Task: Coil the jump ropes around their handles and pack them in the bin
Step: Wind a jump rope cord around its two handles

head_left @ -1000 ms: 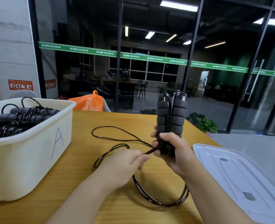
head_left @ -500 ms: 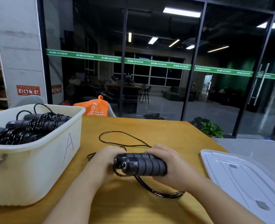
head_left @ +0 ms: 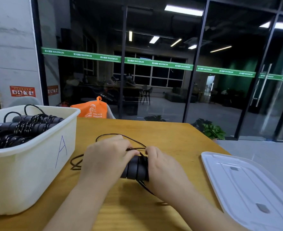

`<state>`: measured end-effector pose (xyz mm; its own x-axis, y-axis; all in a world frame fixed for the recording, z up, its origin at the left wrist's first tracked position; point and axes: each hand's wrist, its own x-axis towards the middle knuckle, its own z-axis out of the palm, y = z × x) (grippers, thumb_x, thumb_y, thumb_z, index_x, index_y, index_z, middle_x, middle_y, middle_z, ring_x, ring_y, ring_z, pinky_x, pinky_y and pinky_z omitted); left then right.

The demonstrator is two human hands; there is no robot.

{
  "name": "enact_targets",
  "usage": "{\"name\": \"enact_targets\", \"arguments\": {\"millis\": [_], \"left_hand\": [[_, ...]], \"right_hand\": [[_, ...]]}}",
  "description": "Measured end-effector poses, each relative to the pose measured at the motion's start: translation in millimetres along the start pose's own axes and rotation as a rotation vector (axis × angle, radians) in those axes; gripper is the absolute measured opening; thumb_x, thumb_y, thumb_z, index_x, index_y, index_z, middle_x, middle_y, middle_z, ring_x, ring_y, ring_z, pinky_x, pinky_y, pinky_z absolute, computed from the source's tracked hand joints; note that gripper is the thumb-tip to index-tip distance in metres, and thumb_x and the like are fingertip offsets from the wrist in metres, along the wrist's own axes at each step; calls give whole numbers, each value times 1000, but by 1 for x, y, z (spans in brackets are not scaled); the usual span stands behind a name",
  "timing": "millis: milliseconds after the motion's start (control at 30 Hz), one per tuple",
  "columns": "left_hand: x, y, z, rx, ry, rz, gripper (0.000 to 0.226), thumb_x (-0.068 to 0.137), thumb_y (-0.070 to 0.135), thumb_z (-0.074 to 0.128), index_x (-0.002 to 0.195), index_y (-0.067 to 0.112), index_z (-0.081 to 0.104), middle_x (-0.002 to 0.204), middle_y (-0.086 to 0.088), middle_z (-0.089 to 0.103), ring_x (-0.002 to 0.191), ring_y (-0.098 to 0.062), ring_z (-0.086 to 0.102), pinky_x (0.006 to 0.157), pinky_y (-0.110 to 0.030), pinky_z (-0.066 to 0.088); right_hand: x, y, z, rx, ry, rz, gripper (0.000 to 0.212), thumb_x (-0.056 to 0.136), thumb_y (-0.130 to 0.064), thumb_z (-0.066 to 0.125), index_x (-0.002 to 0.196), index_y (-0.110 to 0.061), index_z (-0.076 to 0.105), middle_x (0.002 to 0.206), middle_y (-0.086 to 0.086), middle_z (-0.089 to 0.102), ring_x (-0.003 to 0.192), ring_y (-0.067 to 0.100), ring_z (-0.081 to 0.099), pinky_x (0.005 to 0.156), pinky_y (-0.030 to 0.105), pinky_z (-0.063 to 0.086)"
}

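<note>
The black ribbed jump rope handles [head_left: 136, 169] lie sideways between my hands, low over the wooden table [head_left: 167, 135]. My right hand [head_left: 164, 170] grips their right end. My left hand [head_left: 109, 159] covers their left end and pinches the thin black rope [head_left: 134, 148] just above them. Loose rope [head_left: 77, 162] loops on the table behind and left of my hands, and a strand runs under my right wrist. The white bin [head_left: 37, 164] marked "A" stands at the left and holds several coiled ropes [head_left: 26, 127].
A white plastic lid [head_left: 247, 185] lies flat at the table's right edge. An orange bag [head_left: 90, 109] sits behind the table's far edge, before a glass wall. A potted plant [head_left: 210, 130] stands past the far right corner.
The handles went from upright in my right hand to lying sideways, lower over the table. My left hand moved up onto the rope above them.
</note>
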<state>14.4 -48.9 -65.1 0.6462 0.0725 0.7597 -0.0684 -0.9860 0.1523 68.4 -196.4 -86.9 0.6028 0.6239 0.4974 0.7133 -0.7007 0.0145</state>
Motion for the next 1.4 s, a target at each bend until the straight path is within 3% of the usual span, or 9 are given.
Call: {"name": "enact_targets", "arguments": {"millis": [200,333,533,600,833,1000,1167,1300,1400], "left_hand": [[-2,12,-5,-100,32,1,18,75,44,61,66,29,65,55,15,56,45,-8,51,36,-14,26],[-7,32,7,-99,-49,-5,34,94,45,46,64,30,40,49,13,41,42,-7,41,38,-19,23],[-16,54,11,-332,-230,48,39,98,46,24,63,29,27,56,9,40,50,-9,40,48,-22,25],[-17,57,9,-335,-249,70,37,99,44,24,64,30,24,58,9,39,53,-10,39,49,-23,26],[-21,62,20,-289,-304,110,26,100,40,21,86,25,37,71,6,45,67,-14,44,57,-26,33],[-22,52,26,-395,-281,55,30,99,43,27,94,27,51,66,4,51,65,-14,50,55,-27,34],[-16,38,28,-474,-239,25,47,88,67,23,64,34,45,54,18,52,52,-8,45,46,-23,27],[-13,29,36,-550,-110,73,45,86,71,30,58,37,40,71,20,52,59,-7,48,48,-19,30],[-11,26,37,-455,13,208,44,91,67,32,65,33,42,88,18,46,56,-7,44,44,-15,30]], "right_hand": [[2,28,-7,23,135,265,54,87,-24,58,134,-21,31,122,-3,54,105,20,53,71,27,36],[2,27,1,18,119,294,47,92,-28,51,134,-18,33,117,-3,57,104,18,56,71,25,37],[2,18,2,79,31,198,6,95,-18,37,101,-17,36,93,-1,47,79,19,44,53,24,28],[2,18,7,114,40,192,9,94,-21,40,92,-19,32,90,-3,45,76,18,42,50,21,24],[7,39,6,341,-8,446,20,85,-23,54,100,-15,45,88,0,58,79,23,55,59,30,39],[7,48,0,669,-84,620,20,84,-21,61,101,-15,51,75,-5,54,62,12,47,50,23,32],[3,52,-7,1128,-133,663,19,78,-7,68,92,-13,55,67,1,51,58,17,46,49,24,33],[1,45,-9,1313,-213,523,29,62,-15,66,88,-10,55,67,6,45,59,19,41,49,25,31],[0,44,-10,1305,-196,513,26,65,-19,67,90,-12,60,71,8,45,66,22,38,52,28,31]]}}
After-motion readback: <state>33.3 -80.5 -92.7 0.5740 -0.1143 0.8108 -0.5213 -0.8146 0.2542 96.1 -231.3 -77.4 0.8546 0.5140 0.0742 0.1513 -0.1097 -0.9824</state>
